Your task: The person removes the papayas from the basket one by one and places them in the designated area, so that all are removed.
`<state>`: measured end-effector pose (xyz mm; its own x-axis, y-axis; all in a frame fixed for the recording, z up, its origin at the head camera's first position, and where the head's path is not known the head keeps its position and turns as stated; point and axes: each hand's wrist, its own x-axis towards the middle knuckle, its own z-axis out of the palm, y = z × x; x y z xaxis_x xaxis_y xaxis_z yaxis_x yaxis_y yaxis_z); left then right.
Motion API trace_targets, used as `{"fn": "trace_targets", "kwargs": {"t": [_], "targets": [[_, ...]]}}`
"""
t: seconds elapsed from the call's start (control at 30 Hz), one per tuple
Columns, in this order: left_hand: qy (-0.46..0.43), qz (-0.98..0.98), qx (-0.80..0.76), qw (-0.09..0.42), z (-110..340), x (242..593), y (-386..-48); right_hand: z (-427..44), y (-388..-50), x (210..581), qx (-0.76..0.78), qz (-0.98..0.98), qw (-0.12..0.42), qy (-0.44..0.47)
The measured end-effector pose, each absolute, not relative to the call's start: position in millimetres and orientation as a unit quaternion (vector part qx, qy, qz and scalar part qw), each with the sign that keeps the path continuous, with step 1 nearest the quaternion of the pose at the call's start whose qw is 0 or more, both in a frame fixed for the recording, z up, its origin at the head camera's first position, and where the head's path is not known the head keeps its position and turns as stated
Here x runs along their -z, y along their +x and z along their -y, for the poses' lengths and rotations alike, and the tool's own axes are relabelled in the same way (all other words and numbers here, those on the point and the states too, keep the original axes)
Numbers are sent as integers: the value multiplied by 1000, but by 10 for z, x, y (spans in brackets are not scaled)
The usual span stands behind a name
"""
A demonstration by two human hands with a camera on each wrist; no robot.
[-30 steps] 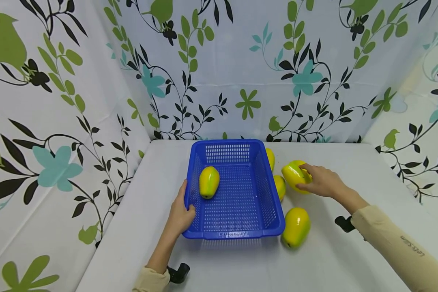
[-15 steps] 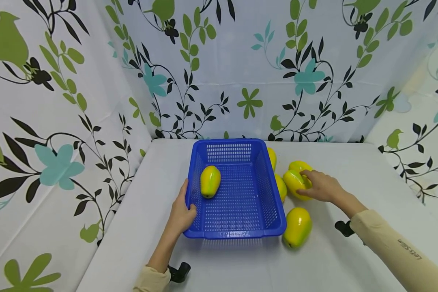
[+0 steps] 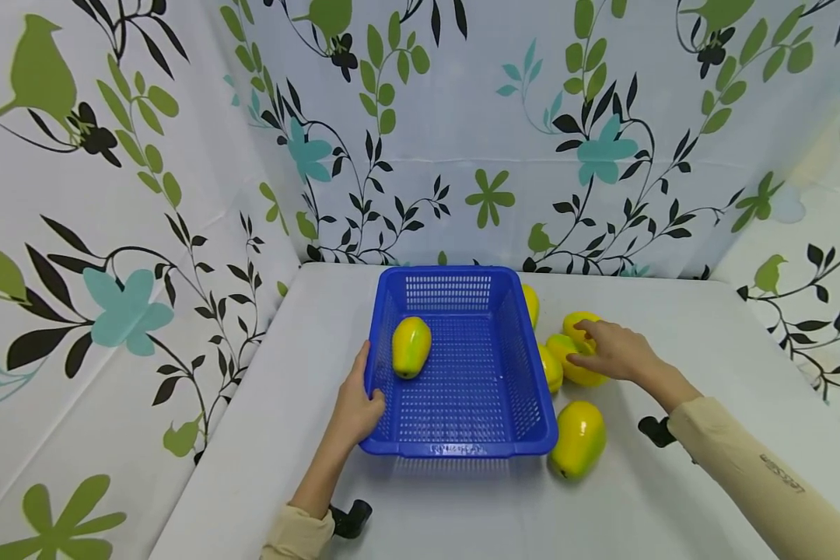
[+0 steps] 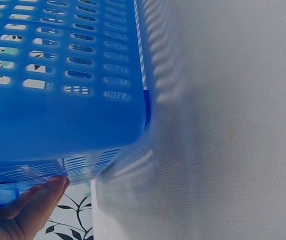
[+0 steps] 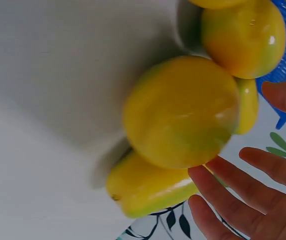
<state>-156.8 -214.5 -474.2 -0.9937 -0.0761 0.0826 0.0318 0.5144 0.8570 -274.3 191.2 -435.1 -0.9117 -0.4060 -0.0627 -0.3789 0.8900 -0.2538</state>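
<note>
My left hand [image 3: 355, 408] grips the left rim of a blue plastic basket [image 3: 455, 449], thumb on the inside edge. Its fingers [image 4: 45, 200] show against the basket's outer wall in the left wrist view. One yellow-green mango-like fruit [image 3: 411, 348] lies inside, to the left. Over the fruits right of the basket, my right hand [image 3: 619, 351] has its thumb and fingers spread around a mango-like fruit [image 5: 180, 112]. The fingertips lie close against it without closing; whether they touch is unclear. Another fruit [image 3: 579, 320] lies just behind that one.
Two more fruits, a far one [image 3: 531, 305] and a nearer one [image 3: 550, 368], lie along the basket's right side. Another fruit [image 3: 578, 439] sits by its front right corner. A patterned curtain [image 3: 420, 140] surrounds the white table [image 3: 462, 513].
My right hand held the fruit one second ago; the fruit now sits slightly nearer me and the fingers have loosened from it. The left hand still holds the basket. The head view shifted slightly.
</note>
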Motion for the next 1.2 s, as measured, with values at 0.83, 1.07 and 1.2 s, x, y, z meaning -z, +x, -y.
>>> {"fn": "trace_targets", "kwargs": {"t": [0.83,1.07,1.2], "targets": [[11,864,499,62,2112,4735,-1549,-382,-3084,3806,144,-937,21,-318],[10,861,504,63,2128,4723,-1542,70,-3134,3895,148,-930,80,-328],[12,863,502,62,2131,4703,-1531,262,-3156,4010,152,-927,118,-321]]}}
